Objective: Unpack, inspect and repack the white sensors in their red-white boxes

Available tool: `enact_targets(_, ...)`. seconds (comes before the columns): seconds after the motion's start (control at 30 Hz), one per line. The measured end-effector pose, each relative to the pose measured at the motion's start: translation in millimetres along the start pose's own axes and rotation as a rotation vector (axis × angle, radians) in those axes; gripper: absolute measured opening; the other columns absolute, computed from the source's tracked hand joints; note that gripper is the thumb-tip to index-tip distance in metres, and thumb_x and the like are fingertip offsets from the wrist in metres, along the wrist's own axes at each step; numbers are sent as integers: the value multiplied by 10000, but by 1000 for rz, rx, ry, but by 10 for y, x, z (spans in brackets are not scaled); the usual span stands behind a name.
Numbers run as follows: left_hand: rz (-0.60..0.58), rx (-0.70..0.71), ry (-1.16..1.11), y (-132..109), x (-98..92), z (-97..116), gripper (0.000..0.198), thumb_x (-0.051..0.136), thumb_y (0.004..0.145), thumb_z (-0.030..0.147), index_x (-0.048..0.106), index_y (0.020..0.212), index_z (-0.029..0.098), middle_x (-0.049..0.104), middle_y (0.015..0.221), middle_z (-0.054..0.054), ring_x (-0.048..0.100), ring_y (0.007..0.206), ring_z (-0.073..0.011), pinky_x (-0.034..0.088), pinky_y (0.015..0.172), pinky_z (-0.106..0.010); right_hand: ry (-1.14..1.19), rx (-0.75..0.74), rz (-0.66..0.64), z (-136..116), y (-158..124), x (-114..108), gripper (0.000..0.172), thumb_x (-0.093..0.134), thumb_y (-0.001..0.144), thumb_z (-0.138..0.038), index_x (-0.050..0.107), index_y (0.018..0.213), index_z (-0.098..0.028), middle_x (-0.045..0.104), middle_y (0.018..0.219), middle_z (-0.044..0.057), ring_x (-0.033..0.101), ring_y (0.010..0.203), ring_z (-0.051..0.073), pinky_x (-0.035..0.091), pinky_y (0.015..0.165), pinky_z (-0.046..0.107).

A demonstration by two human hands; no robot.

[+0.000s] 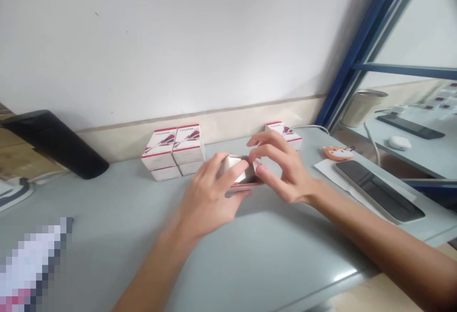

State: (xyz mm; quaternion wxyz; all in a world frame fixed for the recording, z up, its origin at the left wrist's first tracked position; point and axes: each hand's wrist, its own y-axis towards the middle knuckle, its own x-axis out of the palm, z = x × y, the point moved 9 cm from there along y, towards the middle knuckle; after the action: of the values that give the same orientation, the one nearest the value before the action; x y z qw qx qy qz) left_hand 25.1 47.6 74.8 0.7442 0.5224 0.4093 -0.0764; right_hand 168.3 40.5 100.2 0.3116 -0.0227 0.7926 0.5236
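Both hands (210, 193) (282, 169) around small box (240, 171); table (143, 226) beneath

1. A plain white wall (178, 31) stands ahead, with a beige strip (221, 116) along its foot.
2. A pale grey table (271, 255) sits against it, faintly glossy.
3. A blue frame (360, 50) holds a glass pane (421, 26) on the right, and another desk (424, 155) shows through it.

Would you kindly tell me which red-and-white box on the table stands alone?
The box just behind the right hand, by the white cable; the others form a stack further left.
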Motion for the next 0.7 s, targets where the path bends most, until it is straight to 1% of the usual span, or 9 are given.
enact_targets(0.07,-25,-60,-20,-5,27,-57,461,818,837,223,574,1221,298,632,1106,-35,674,887,-201,571,748,-337,4,0,8,19,13,-29,123,555,939,-205,599,1049,-237,585,1183,111,608,1034,263,518,906,458)
enact_targets(0.13,-37,-109,-17,-11,43,-100,459,843,808,239,579,1181,287,624,1095,-32,663,846,-193,563,721,-333,12,-6,30,45,18,-64,119,540,893,-165,576,981,-236,578,1150,104,597,1027,269,515,901,468)
enact_targets(0.23,12,-99,40,-22,4,-103,532,828,835,260,559,1288,332,592,1156,-38,652,840,-179,567,731,-332,-19,15,49,105,11,-76,196,521,821,-85,602,917,-236,572,1102,86,595,993,254,514,853,441)
enact_targets(0.3,33,-86,50,-36,-8,-110,563,815,856,261,533,1333,359,574,1167,-34,644,823,-162,568,715,-316,-27,35,31,138,-3,-39,286,508,810,-43,656,956,-240,571,1092,76,603,953,229,517,805,401)
enact_targets(0.4,57,-60,29,-56,-12,-110,560,813,860,266,501,1320,341,568,1163,-36,648,821,-158,566,688,-305,-4,43,-12,143,-19,23,365,495,837,-18,695,1035,-249,584,1092,68,613,918,205,520,779,370)
enact_targets(0.5,103,-48,-6,-69,-13,-95,597,836,829,265,475,1301,326,570,1188,-51,673,856,-176,567,659,-304,-4,71,-34,133,-4,23,319,497,900,-36,687,1057,-238,621,1068,66,623,929,206,525,817,377)
enact_targets(0.6,151,-130,-113,-87,24,-147,664,875,774,228,466,1290,314,594,1132,-37,694,842,-181,584,650,-308,-36,140,-61,128,26,9,224,516,979,-107,687,1050,-233,680,1015,56,642,923,212,525,840,387)
enact_targets(0.67,191,-146,-149,-103,50,-146,633,879,773,207,479,1254,302,618,1112,-34,717,881,-193,610,697,-328,-149,194,-54,110,44,-23,156,565,995,-174,707,1018,-236,711,1015,55,652,931,227,522,852,405)
enact_targets(0.7,209,-131,-138,-110,59,-121,578,873,785,207,497,1214,294,631,1127,-41,726,914,-203,619,722,-340,-234,216,-38,89,52,-52,124,598,994,-217,721,996,-237,723,1034,61,653,957,245,518,866,423)
